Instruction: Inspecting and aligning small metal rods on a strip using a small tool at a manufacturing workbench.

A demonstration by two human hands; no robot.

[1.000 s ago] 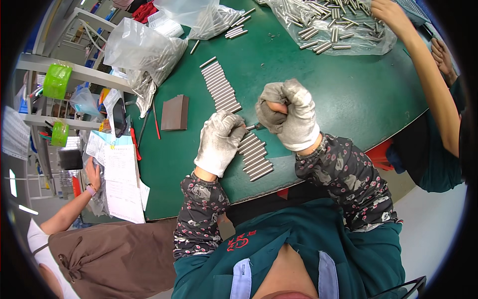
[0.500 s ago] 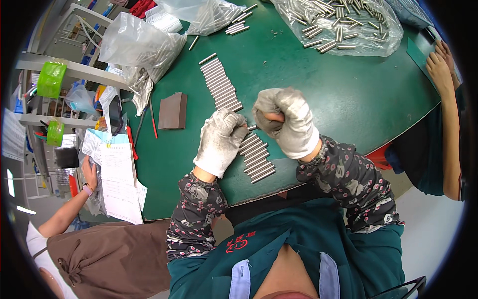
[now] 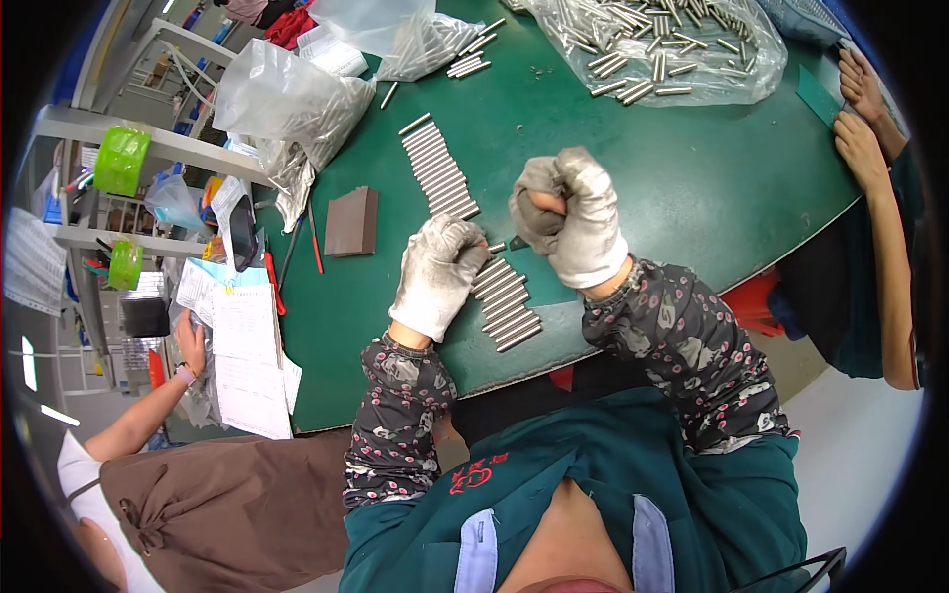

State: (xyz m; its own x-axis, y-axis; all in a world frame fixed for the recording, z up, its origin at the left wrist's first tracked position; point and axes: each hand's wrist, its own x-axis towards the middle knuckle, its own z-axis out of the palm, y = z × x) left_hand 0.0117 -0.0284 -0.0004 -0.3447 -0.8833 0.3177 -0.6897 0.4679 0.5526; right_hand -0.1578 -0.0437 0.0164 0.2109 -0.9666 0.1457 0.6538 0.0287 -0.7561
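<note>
Both my hands wear whitish work gloves with grey, soiled fingers. My left hand (image 3: 435, 277) is closed in a pinch, and the end of a short steel pin (image 3: 496, 248) pokes out at its fingertips. My right hand (image 3: 568, 219) is curled closed just to the right, with bare skin showing at the thumb. What it holds, if anything, is hidden; a small dark bit shows below its fingers. A row of steel pins (image 3: 509, 311) lies side by side on the near side of my left hand. Beyond it lies a second slanting row of pins (image 3: 437, 170).
A brown block (image 3: 351, 222) sits on the green table (image 3: 682, 188) at left, near red-handled tools (image 3: 316, 242) and papers (image 3: 247, 356). Bags of pins (image 3: 297, 94) stand far left; an opened bag (image 3: 662, 49) lies far right. People's hands (image 3: 862, 128) are at right and left.
My right hand has risen slightly away from the pin at my left fingertips. My left hand stays pinched in nearly the same place. The view has shifted a little.
</note>
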